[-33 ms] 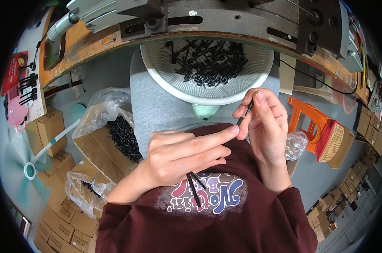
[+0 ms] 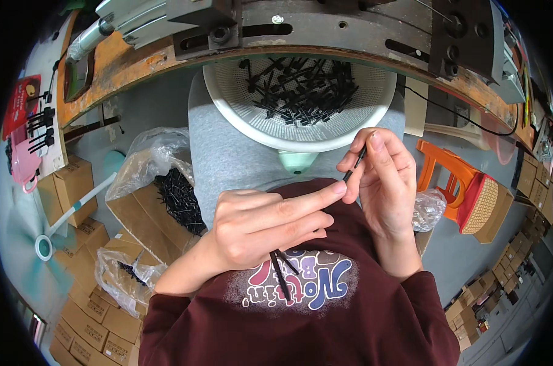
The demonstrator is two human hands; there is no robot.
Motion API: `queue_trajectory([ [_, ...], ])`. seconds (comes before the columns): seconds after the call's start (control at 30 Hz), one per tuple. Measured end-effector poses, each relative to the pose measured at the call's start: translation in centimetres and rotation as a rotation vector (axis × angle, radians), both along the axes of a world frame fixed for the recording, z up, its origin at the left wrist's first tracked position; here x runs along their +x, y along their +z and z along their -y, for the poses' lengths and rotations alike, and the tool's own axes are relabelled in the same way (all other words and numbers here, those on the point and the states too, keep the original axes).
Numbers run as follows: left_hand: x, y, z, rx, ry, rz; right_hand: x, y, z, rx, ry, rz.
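Observation:
My right hand [image 2: 386,177] pinches a thin black rod [image 2: 357,161] between thumb and fingers. The rod's lower end meets the fingertips of my left hand [image 2: 258,222]. A few more slim black pieces [image 2: 280,274] stick out beneath the curled left palm, over my dark red top; their other ends are hidden in that hand. Just beyond both hands a white perforated basket [image 2: 246,127] rests on my lap under the bench edge. Inside it lies a loose heap of black rod-like pieces [image 2: 301,91], some with wider heads.
A worn wooden bench [image 2: 160,58] carrying metal machinery [image 2: 325,27] spans the far side. At left stand an open carton [image 2: 142,207] with black pieces, a fan [image 2: 43,247] and stacked cardboard boxes [image 2: 87,323]. An orange stool [image 2: 450,177] is at right.

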State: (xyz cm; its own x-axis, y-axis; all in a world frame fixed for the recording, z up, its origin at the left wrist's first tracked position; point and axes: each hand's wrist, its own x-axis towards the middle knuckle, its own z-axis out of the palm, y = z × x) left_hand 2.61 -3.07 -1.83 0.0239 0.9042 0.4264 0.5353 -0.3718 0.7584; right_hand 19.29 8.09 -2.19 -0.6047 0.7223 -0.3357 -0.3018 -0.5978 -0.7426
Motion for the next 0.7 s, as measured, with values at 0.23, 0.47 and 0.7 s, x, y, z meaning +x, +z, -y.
queue_trajectory([
  [0.23, -0.1, 0.2, 0.1, 0.016, -0.012, -0.006, -0.1, 0.4, 0.4, 0.004, -0.003, -0.038],
  [0.47, -0.2, 0.7, 0.0, 0.002, -0.001, -0.013, -0.1, 0.7, 0.9, 0.034, -0.032, -0.004],
  [0.7, -0.4, 0.8, 0.1, 0.004, -0.022, -0.025, 0.0, 0.8, 0.4, 0.054, -0.019, -0.038],
])
